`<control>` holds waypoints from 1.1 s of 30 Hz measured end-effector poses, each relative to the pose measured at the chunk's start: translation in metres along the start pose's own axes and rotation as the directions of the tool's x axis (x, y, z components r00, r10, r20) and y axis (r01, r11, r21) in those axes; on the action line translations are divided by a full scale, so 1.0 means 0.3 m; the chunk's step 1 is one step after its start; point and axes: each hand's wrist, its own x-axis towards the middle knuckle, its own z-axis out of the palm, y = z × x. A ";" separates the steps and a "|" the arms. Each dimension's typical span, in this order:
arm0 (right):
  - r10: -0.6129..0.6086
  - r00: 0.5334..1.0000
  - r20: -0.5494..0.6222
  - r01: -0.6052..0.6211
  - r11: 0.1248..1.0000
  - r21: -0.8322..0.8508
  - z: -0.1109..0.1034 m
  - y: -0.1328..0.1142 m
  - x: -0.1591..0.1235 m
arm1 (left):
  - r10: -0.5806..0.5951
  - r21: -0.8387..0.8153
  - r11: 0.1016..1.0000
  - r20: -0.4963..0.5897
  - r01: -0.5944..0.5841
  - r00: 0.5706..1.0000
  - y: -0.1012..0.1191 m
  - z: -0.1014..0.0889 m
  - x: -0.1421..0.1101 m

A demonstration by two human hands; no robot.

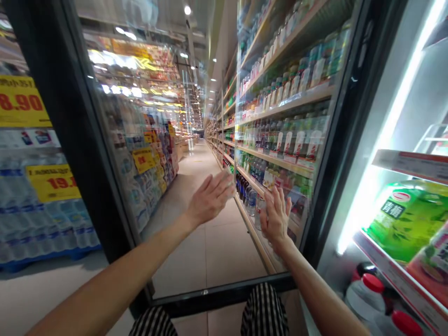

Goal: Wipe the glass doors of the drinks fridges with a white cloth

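Observation:
A glass cooler door with a black frame (pixel 227 295) stands open in front of me. My left hand (pixel 210 198) is raised at the glass, fingers stretched out and pointing right; their tips blur into a pale patch that may be a reflection. Close by on the right, my right hand (pixel 276 215) is up with its fingers spread, palm toward the pane. Neither hand shows anything held. Whether the palms press on the glass or stop just short, I cannot tell.
To the right is the lit cooler, with a green drink bottle (pixel 406 219) on a shelf and red-capped bottles (pixel 371 289) below. Stacked water packs (pixel 45 210) with yellow price signs (pixel 52 182) stand left. Through the glass appear an aisle floor (pixel 189 186) and bottle shelves (pixel 280 107).

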 end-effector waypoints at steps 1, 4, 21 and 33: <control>0.008 1.000 -0.007 -0.008 1.000 -0.003 -0.003 0.005 0.002 | -0.067 0.016 0.998 -0.032 0.068 0.997 -0.003 0.000 0.017; -0.012 1.000 0.022 0.013 1.000 -0.002 -0.007 0.005 0.002 | 0.133 0.000 0.991 -0.007 -0.133 0.991 0.003 0.006 0.042; -0.005 0.999 -0.034 0.004 0.999 -0.036 0.024 0.015 0.074 | -0.077 0.051 0.995 -0.075 0.081 0.994 -0.102 -0.034 0.201; -0.118 0.981 -0.151 0.165 0.922 0.351 -0.004 -0.123 0.194 | -0.136 0.001 0.991 -0.070 0.136 0.988 -0.002 0.004 0.213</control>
